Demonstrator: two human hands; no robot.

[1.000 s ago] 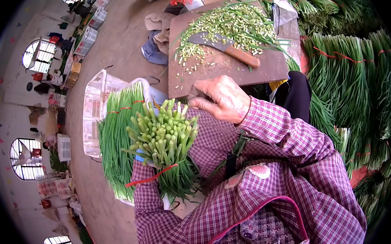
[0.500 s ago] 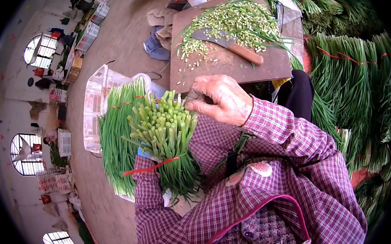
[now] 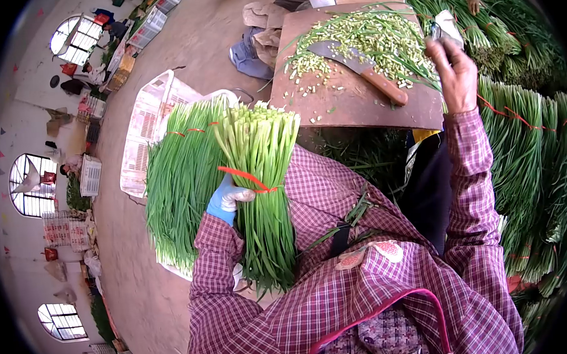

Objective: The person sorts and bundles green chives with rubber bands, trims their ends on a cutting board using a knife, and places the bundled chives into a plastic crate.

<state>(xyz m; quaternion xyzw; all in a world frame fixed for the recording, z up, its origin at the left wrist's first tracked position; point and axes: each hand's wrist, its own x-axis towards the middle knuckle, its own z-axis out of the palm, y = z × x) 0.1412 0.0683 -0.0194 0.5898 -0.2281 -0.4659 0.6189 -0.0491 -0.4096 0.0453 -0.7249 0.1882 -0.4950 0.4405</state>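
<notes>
A thick bunch of garlic chives [image 3: 262, 146], bound by a red tie [image 3: 251, 180], stands upright with its pale cut stems on top and green leaves hanging below. My left hand [image 3: 231, 198], in a blue and whitish glove, is closed around the bunch at the tie. My bare right hand [image 3: 458, 75] is raised past the right edge of the brown board [image 3: 331, 112]. Its fingers point away from me with a gap between them, close to a white plastic piece [image 3: 448, 25]; I see nothing held. On the board lie a wooden-handled knife [image 3: 361, 71] and many chopped stem pieces [image 3: 379, 41].
At left, a white crate [image 3: 141, 156] holds more tied chives [image 3: 188, 163]. Large heaps of bundled chives [image 3: 526, 162] line the right side. Another person's hand [image 3: 473, 2] shows at the top right. Grey cloth and shoes [image 3: 253, 52] lie beyond the crate.
My right hand has left the stem ends and swung right, past the board. My left hand has tilted the bunch more upright, so its stems show lengthwise. The view has shifted slightly.
</notes>
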